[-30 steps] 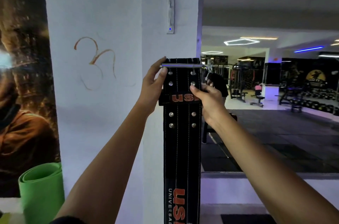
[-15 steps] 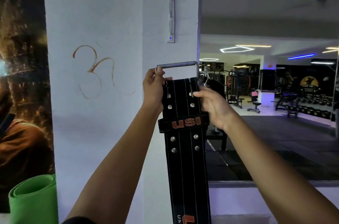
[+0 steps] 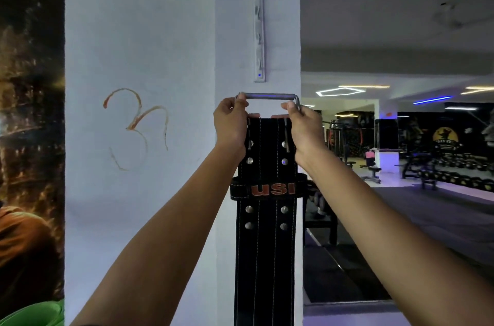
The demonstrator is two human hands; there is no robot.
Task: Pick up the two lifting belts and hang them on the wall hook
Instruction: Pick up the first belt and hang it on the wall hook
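A black leather lifting belt (image 3: 267,245) with white stitching, metal rivets and an orange "USI" loop hangs straight down in front of a white pillar. Its metal buckle (image 3: 270,96) is swung up above the belt's top edge. My left hand (image 3: 231,125) grips the buckle's left end and the belt's top corner. My right hand (image 3: 300,128) grips the right end. A vertical metal hook rack (image 3: 259,31) with several hooks is fixed to the pillar just above the buckle. Only one belt is visible.
The white pillar (image 3: 139,192) has an orange scribble on its left face. A dark poster (image 3: 29,138) covers the wall at left, with a rolled green mat (image 3: 40,315) at the bottom left corner. Right of the pillar a mirror shows gym machines, benches and dumbbell racks (image 3: 441,173).
Both hands raised the belt toward the hook rack. The buckle flipped up above the belt's top edge, and my right hand shifted from the belt's face to the buckle's right end.
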